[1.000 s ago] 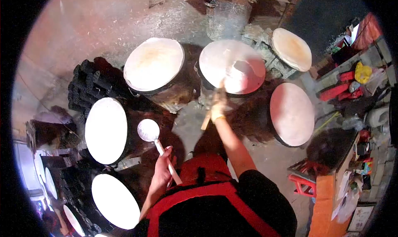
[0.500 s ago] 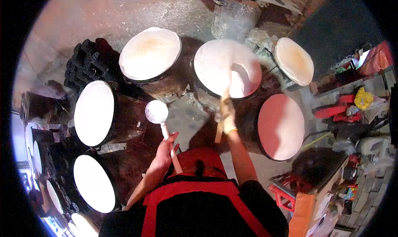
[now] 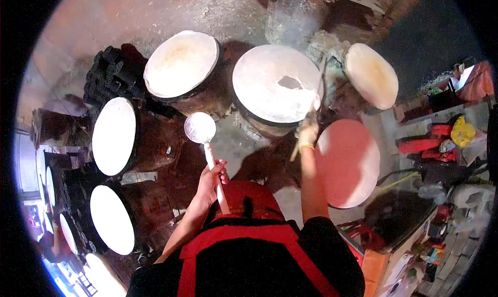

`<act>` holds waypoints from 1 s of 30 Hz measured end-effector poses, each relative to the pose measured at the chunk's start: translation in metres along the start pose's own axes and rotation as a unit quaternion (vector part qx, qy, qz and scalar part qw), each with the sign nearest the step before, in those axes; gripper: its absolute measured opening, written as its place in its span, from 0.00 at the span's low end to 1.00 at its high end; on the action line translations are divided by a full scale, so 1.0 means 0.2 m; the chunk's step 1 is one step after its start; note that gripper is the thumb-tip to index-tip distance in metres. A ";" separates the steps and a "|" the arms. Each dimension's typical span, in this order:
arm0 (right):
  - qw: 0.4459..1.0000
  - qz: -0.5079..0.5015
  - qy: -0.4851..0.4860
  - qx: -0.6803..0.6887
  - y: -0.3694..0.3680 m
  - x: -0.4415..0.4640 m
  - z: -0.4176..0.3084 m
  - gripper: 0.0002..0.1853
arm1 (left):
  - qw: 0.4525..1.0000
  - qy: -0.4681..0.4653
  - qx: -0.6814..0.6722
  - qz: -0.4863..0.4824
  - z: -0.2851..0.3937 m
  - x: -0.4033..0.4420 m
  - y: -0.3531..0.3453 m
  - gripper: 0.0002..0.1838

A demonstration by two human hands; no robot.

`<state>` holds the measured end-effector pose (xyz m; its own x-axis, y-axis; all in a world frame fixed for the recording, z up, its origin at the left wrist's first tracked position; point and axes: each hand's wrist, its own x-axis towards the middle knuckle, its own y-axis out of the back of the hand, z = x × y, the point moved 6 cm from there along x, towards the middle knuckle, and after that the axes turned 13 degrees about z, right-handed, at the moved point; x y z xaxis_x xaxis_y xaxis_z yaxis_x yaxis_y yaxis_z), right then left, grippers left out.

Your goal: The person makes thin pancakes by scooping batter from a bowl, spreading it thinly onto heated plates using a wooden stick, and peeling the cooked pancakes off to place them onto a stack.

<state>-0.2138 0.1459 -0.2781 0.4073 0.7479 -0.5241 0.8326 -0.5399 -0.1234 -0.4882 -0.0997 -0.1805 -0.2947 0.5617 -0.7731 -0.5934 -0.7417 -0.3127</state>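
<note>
My left hand point(image 3: 210, 180) is closed around the pale handle of a ladle point(image 3: 200, 128), whose round bowl is coated white and hangs in front of the stoves. In my right hand point(image 3: 308, 133) is a long, thin stick-like spreading tool point(image 3: 323, 78), seen nearly edge-on. It reaches along the right rim of a round griddle point(image 3: 259, 121). White batter point(image 3: 262, 73) covers this griddle, with a ragged dark gap right of its middle. I cannot tell whether the tool touches the batter.
More white-topped round griddles surround me: one at back left point(image 3: 181, 63), two on the left point(image 3: 114, 136), one at right point(image 3: 348, 162). A yellowish round sheet point(image 3: 371, 76) leans at back right. Black coal briquettes point(image 3: 111, 76) are piled behind; an orange-sided table point(image 3: 374, 268) stands right.
My right hand and the tool have moved right, from over the batter to the griddle's right edge. The ladle is still held in my left hand, slightly higher in view.
</note>
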 end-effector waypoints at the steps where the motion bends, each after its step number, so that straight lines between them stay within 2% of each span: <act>1: 0.979 -0.006 0.167 -0.119 -0.05 0.09 0.07 0.17 | 1.000 0.003 0.003 -0.010 0.01 0.00 -0.01 0.08; 3: 0.889 -0.062 0.343 -0.298 -0.18 -0.08 0.04 0.22 | 0.999 0.011 0.012 -0.031 0.05 0.01 -0.03 0.07; 5: 0.934 -0.104 0.291 -0.176 -0.14 -0.11 0.13 0.20 | 0.999 0.003 0.036 -0.032 0.11 0.02 -0.02 0.08; 6: 0.924 -0.123 0.329 -0.150 -0.09 -0.29 0.04 0.22 | 0.998 -0.002 0.045 -0.033 0.13 0.02 -0.02 0.08; 7: 0.953 -0.114 0.267 0.092 -0.03 -0.41 0.00 0.21 | 0.998 -0.010 0.045 -0.045 0.17 -0.01 -0.03 0.08; 8: 0.921 -0.099 0.187 0.328 0.00 -0.49 0.02 0.20 | 0.997 -0.017 0.047 -0.050 0.19 0.00 -0.02 0.08; 9: 0.885 0.083 0.457 -0.031 0.02 -0.54 0.03 0.19 | 0.997 -0.023 0.050 -0.055 0.20 0.01 -0.01 0.08; 10: 0.935 -0.020 0.293 0.198 0.03 -0.41 0.27 0.20 | 0.996 -0.030 0.052 -0.059 0.21 0.03 0.00 0.08; 12: 0.882 0.010 0.472 -0.014 -0.15 -0.55 0.24 0.21 | 0.996 -0.006 0.060 -0.063 0.22 0.06 0.01 0.08; 14: 0.900 0.049 0.425 -0.084 -0.29 -0.51 0.22 0.19 | 0.995 0.032 0.051 -0.084 0.22 0.09 0.02 0.06; 16: 0.986 -0.041 0.161 0.016 -0.26 -0.46 0.16 0.19 | 0.993 0.012 0.085 -0.083 0.23 0.09 0.01 0.07; 17: 0.997 -0.050 0.024 0.059 -0.24 -0.46 0.13 0.18 | 0.991 0.003 0.103 -0.082 0.23 0.09 0.01 0.08; 20: 0.931 -0.056 0.188 0.309 -0.02 -0.48 0.13 0.19 | 0.984 0.000 0.152 -0.092 0.26 0.08 0.01 0.07; 22: 0.931 0.002 0.093 0.353 0.00 -0.44 0.32 0.18 | 0.985 -0.007 0.140 -0.103 0.26 0.09 0.01 0.07; 23: 0.923 -0.049 0.078 0.374 -0.08 -0.44 0.39 0.17 | 0.985 -0.010 0.137 -0.109 0.26 0.09 0.01 0.06; 24: 0.962 -0.048 0.196 0.186 -0.12 -0.45 0.37 0.18 | 0.983 -0.001 0.144 -0.118 0.26 0.09 0.00 0.06; 25: 0.949 -0.019 0.315 0.002 -0.17 -0.47 0.36 0.19 | 0.980 0.011 0.152 -0.125 0.26 0.08 0.00 0.06; 26: 0.928 -0.006 0.366 -0.065 -0.20 -0.43 0.31 0.18 | 0.978 0.020 0.158 -0.134 0.26 0.08 0.00 0.06; 28: 0.976 -0.025 0.217 0.021 -0.16 -0.19 0.26 0.17 | 0.973 0.015 0.191 -0.131 0.25 0.07 0.00 0.06; 29: 0.980 -0.016 0.197 0.018 -0.12 -0.12 0.23 0.16 | 0.970 0.011 0.208 -0.129 0.25 0.07 0.00 0.06; 30: 0.961 0.018 0.261 -0.093 -0.07 -0.12 0.21 0.17 | 0.970 0.012 0.207 -0.125 0.26 0.07 -0.01 0.06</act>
<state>-0.2514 0.1204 -0.2990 0.5303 0.8474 -0.0255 0.8468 -0.5279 0.0646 -0.5293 -0.0711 -0.1620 -0.0881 0.6932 -0.7153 -0.8956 -0.3696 -0.2478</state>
